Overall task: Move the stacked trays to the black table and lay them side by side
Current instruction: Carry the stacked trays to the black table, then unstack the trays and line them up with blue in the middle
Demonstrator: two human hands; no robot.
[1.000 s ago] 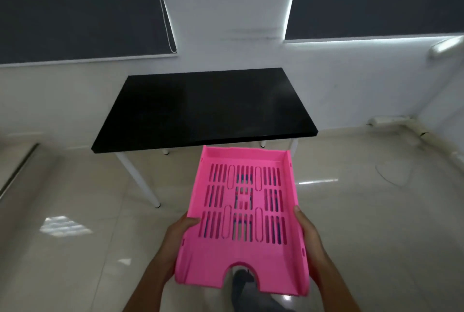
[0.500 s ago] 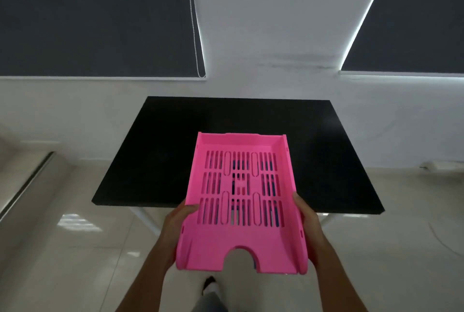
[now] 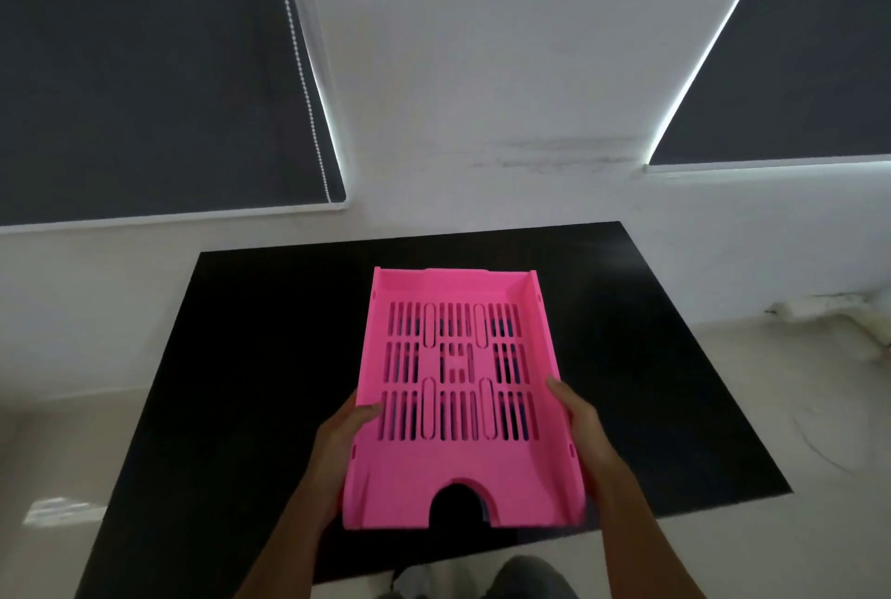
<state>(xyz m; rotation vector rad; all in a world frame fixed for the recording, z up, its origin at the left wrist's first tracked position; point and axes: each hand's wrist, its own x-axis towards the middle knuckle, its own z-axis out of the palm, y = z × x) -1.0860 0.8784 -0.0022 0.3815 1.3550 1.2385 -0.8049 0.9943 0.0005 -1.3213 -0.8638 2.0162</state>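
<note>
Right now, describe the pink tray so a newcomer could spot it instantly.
Find the black table against the white wall below two dark blinds. Over its middle, the left hand and right hand grip the pink tray by its sides. It is the only bright item: slotted floor, arched front notch.

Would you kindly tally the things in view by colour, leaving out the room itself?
Pink: 1, the pink tray, held by the left hand and right hand
Blue: 1, a blue layer glimpsed through the slots, kind unclear
Black: 1, the black table
Total: 3
</note>
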